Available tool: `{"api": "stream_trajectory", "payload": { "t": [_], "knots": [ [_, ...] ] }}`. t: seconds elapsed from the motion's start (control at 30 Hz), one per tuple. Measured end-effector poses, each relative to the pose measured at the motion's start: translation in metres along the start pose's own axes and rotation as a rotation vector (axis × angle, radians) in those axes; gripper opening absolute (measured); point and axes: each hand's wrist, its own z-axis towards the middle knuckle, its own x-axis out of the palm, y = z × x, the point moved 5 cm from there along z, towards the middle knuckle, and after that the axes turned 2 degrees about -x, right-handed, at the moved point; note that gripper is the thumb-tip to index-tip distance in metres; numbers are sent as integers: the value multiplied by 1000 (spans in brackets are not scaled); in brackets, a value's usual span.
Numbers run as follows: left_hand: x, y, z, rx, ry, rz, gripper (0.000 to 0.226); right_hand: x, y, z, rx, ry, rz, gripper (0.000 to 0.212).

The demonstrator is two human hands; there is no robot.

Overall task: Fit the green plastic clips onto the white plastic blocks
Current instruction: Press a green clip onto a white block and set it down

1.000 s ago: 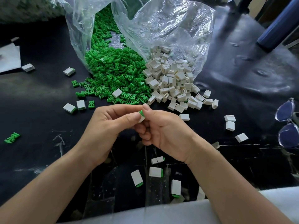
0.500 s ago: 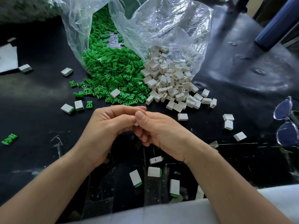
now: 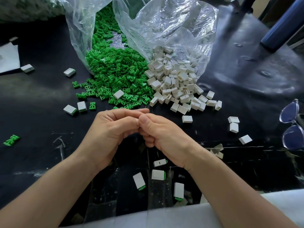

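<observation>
clips (image 3: 115, 69) green, forked; blocks (image 3: 174, 78) white, slotted

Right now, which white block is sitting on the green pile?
The white block atop the green clips' front edge; others lie in the white heap or on the black table.
</observation>
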Motion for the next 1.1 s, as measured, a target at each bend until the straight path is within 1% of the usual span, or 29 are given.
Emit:
{"api": "stream_trajectory", "payload": {
  "t": [0.13,0.27,0.43,0.87,0.93,1.1],
  "knots": [
    [3,2,-1,-30,-16,-70,14,0,-1,0,6,-21,-33,28],
    [4,2,-2,-41,-30,-75,14,2,1,-1,-12,-17,-63,21],
    [5,2,-2,-51,-37,-97,16,3,3,-2,-34,-13,-48,35],
    [5,3,-2,-66,-39,-98,17,3,2,-2,-34,-28,-112,32],
    [5,3,-3,-63,-43,-106,11,2,2,-1,-32,-29,-116,33],
    [6,3,-3,-65,-49,-107,12,2,3,-1,-33,-28,-118,33]
  ]
}}
